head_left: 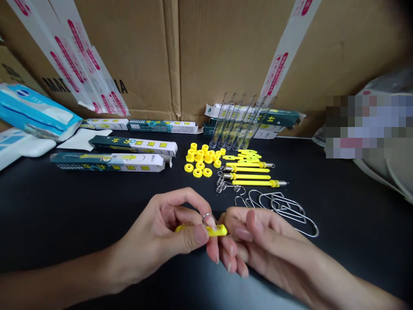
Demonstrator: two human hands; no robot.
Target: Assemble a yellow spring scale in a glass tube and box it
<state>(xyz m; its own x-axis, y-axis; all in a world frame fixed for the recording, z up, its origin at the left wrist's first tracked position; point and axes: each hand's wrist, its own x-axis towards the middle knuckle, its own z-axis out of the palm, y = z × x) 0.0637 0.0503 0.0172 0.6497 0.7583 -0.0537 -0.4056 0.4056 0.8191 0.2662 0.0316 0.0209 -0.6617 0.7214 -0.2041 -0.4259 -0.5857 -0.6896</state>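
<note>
Before slender clear plastic tubes (235,125), contents unclear | your left hand (164,230) pinches slim yellow plastic bar (222,231), long axis left-right | right hand (271,234): can't tell hold

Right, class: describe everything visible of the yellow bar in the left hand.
The yellow bar is slim, bright and looks like plastic, with a blunt right end. It runs sideways, held above the black tabletop in the grip of the left hand, whose thumb covers its middle. A metal loop shows just above it by the index fingertip; whether they join is unclear. The right hand is close to the bar's right end, but contact is unclear.
</note>
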